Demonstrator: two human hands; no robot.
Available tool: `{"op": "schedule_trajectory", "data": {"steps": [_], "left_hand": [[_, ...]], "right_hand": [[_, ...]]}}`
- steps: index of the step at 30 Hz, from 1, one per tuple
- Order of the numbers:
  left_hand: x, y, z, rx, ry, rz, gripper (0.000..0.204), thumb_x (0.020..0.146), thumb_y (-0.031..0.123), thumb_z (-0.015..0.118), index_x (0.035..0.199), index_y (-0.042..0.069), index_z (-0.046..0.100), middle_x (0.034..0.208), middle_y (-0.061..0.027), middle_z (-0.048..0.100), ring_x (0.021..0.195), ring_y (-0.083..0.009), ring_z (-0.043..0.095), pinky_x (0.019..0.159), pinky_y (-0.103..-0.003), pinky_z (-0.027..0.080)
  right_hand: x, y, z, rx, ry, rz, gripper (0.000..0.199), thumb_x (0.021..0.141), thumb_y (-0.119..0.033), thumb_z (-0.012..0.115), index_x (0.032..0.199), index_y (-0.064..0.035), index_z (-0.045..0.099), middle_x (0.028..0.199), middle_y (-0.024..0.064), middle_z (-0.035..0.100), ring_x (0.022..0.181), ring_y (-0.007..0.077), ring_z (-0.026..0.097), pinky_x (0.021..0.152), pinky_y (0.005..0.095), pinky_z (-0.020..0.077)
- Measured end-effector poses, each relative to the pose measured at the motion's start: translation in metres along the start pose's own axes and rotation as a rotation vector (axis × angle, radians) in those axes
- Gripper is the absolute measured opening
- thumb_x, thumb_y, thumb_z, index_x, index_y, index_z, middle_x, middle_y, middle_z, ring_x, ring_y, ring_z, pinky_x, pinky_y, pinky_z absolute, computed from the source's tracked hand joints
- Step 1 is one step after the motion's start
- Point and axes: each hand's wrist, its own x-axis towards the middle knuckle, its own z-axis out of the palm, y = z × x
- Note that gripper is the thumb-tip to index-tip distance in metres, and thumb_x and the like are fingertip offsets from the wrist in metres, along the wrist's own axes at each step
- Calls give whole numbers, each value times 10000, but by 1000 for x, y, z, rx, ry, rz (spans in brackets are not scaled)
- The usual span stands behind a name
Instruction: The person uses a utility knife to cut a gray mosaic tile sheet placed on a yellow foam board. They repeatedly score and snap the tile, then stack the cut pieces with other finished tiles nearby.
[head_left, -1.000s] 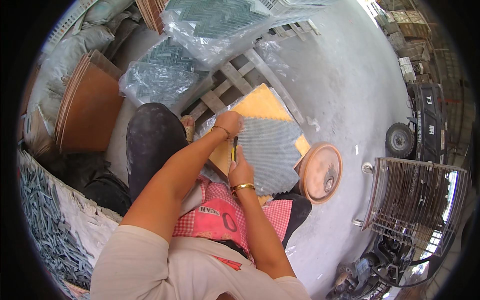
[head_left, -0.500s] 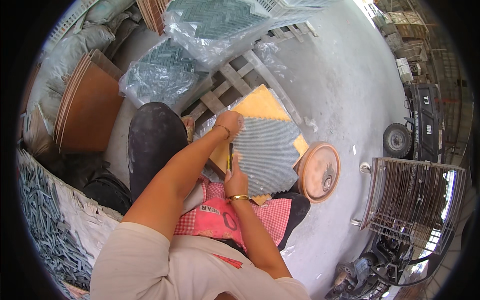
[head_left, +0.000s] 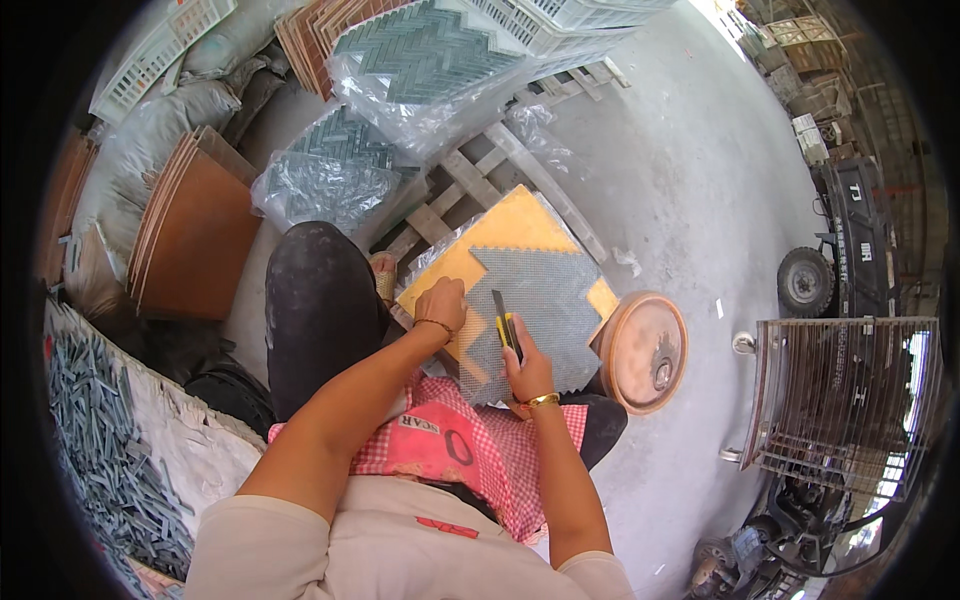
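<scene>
A grey mesh-faced mosaic sheet (head_left: 550, 300) with zigzag edges lies on a yellow board (head_left: 522, 212) in front of my lap. My right hand (head_left: 530, 370) grips a utility knife (head_left: 505, 335), yellow and black, its blade pointing away from me above the mesh. Beside the sheet's left edge, my left hand (head_left: 442, 304) is closed, fingers curled down over the board. Whatever those fingers may pinch is hidden. A bracelet circles each wrist.
Right of the board stands a bucket with an orange-brown lid (head_left: 645, 350). Beyond are a wooden pallet (head_left: 470, 178) and plastic-wrapped herringbone tile sheets (head_left: 430, 50). Brown boards (head_left: 190, 235) lean at left, near a heap of loose tile strips (head_left: 110, 440). A cart (head_left: 845, 390) stands far right.
My left hand has come nearer to me along the sheet's left side. My right hand has shifted right with the knife, away from the left hand. The whole view has tilted slightly.
</scene>
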Motion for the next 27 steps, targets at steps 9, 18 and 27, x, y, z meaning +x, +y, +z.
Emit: {"op": "schedule_trajectory", "data": {"steps": [9, 18, 27], "left_hand": [[-14, 0, 26, -52, 199, -178, 110, 671, 150, 599, 705, 74, 527, 802, -114, 519, 751, -301, 532, 662, -374, 424], [-12, -4, 26, -127, 233, -186, 48, 675, 126, 537, 678, 78, 545, 747, -118, 558, 739, -304, 541, 648, -389, 425], [-10, -2, 23, -119, 155, -231, 52, 694, 134, 525, 705, 86, 543, 780, -119, 565, 758, -314, 549, 650, -402, 431]], "right_hand": [[40, -4, -7, -435, -217, -314, 496, 779, -122, 451, 1235, -281, 341, 696, 124, 548, 588, 323, 541, 530, 415, 437], [48, -7, 4, -608, -245, -333, 528, 755, -67, 420, 1230, -286, 351, 688, 127, 545, 537, 298, 550, 470, 404, 441], [50, -7, -2, -641, -252, -393, 589, 715, -68, 498, 1235, -294, 341, 655, 104, 532, 541, 286, 544, 476, 384, 441]]}}
